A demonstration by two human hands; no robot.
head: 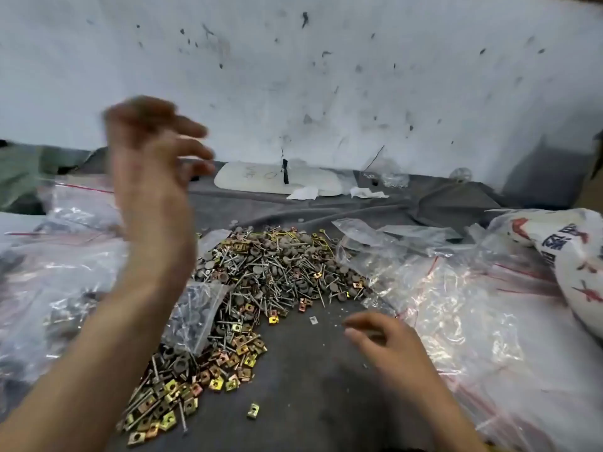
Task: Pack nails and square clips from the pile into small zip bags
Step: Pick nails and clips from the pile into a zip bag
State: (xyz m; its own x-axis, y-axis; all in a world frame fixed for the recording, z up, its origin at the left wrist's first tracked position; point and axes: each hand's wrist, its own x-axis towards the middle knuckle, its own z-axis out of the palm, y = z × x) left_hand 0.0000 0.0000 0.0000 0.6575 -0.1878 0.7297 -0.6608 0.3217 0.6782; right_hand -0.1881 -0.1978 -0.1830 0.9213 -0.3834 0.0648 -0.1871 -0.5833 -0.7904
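Note:
A pile of grey flat-headed nails [277, 272] mixed with gold and copper square clips [225, 363] lies on a dark grey cloth [313, 402]. A small zip bag [195, 318] filled with nails rests on the pile's left side. My left hand [153, 181] is raised above the table, blurred, fingers spread and relaxed, holding nothing. My right hand [388, 347] hovers low over the cloth to the right of the pile, fingers loosely curled; whether it pinches something small is unclear. One loose clip [253, 411] lies apart near the front.
Heaps of clear zip bags with red seal lines lie at the right [463, 308] and left [55, 272]. A white printed sack [574, 256] sits at the far right. A white tray [277, 179] rests by the stained back wall.

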